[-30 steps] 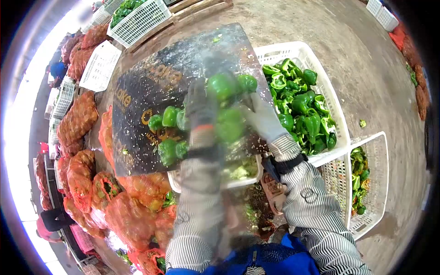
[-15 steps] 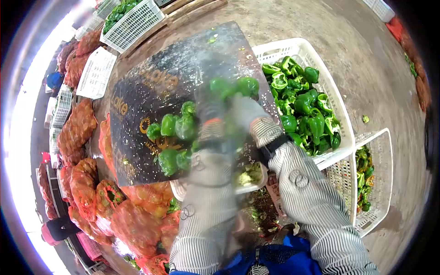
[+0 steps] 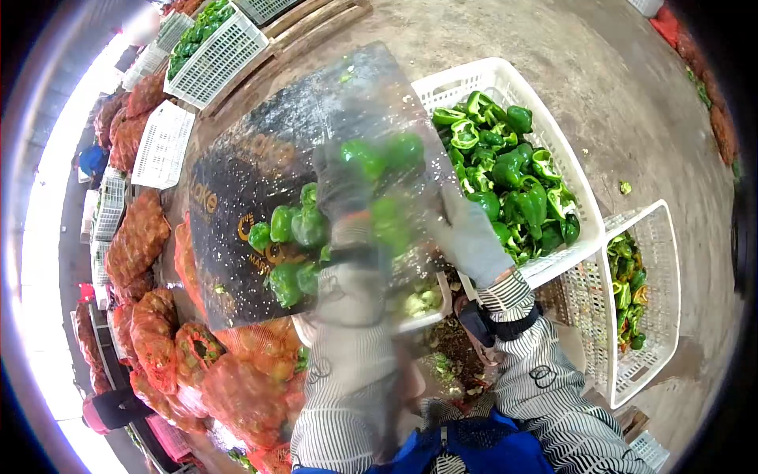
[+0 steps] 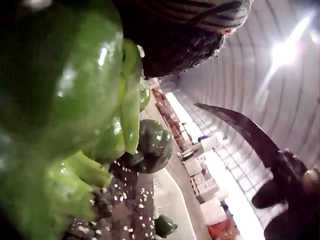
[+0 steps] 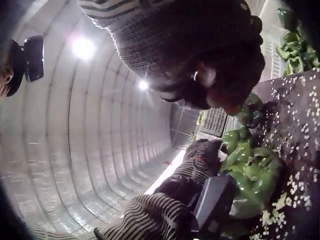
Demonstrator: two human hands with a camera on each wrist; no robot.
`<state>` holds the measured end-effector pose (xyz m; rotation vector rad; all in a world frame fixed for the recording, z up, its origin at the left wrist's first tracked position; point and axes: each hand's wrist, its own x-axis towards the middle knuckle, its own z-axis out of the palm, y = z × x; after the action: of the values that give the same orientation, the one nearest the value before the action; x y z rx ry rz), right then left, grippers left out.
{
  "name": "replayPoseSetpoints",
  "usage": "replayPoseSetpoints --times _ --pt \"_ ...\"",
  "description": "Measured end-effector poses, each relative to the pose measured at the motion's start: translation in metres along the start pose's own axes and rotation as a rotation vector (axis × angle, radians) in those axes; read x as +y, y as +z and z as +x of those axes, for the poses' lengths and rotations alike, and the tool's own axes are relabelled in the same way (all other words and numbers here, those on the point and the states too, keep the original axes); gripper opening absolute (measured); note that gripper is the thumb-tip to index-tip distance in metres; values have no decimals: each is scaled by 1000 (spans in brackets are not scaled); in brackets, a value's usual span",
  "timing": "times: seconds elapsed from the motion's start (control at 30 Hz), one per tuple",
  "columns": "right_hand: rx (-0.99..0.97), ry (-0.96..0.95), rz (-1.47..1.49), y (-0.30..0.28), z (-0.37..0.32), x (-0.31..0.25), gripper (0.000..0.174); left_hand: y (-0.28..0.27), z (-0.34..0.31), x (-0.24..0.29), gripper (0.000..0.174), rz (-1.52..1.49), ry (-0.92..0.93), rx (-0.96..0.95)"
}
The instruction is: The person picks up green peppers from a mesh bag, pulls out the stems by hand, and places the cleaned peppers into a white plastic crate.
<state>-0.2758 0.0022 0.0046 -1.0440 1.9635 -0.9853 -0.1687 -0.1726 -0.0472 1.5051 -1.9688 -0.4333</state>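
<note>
My gloved left hand [image 3: 341,183], blurred in the head view, is beside green bell peppers [image 3: 362,158] on a dark board [image 3: 237,197]. Its fingers are largely hidden, so I cannot tell if they grip a pepper. In the left wrist view a large bell pepper [image 4: 60,75] looms close, near the dark glove. My gloved right hand [image 3: 472,241] is over the board's right edge. The left wrist view shows it gripping a knife [image 4: 245,127] with a curved blade, raised off the peppers. A cut-open bell pepper [image 5: 252,175] shows in the right wrist view.
A white crate [image 3: 580,186] of cut green peppers stands right of the board, with another white crate [image 3: 671,292] lower right. Red mesh sacks [image 3: 245,395] lie at left. Pale seeds are scattered over the board. A tub [image 3: 422,320] of pale scraps sits below its edge.
My right hand has moved away from the peppers, rightward and nearer my body. The left hand has shifted slightly left. The view has shifted a little.
</note>
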Motion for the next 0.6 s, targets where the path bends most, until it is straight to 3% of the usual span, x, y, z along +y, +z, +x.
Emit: replayPoseSetpoints --times 0.03,0.07,0.1,0.13,0.2,0.23,0.27,0.33,0.4,0.47,0.5,0.6 --pt "2 100 106 -11 -1 -10 51 0 1 8 38 -62 168 -2" --pt "2 105 107 -7 6 -2 51 -2 0 19 37 -125 333 -7" --pt "93 44 38 4 18 14 48 -1 -1 34 38 -10 376 -49" --pt "183 -21 -33 14 29 28 45 2 2 48 38 -13 376 -46" --pt "227 -81 -20 24 38 34 44 9 11 64 38 128 32 -403" --pt "180 -3 -41 24 39 32 46 36 10 35 35 -67 241 -269" --pt "130 74 -61 26 43 30 48 48 13 27 35 -62 230 -264" --pt "155 -22 -118 33 55 40 49 66 12 21 29 554 583 -231" --pt "101 -35 19 39 67 42 48 68 6 15 23 436 532 -149" --pt "78 63 -72 49 88 39 46 50 5 23 21 580 645 139" --pt "66 22 -143 53 94 34 44 36 7 36 22 590 493 -1" --pt "16 41 -261 57 101 13 39 92 30 -25 23 410 411 -32"
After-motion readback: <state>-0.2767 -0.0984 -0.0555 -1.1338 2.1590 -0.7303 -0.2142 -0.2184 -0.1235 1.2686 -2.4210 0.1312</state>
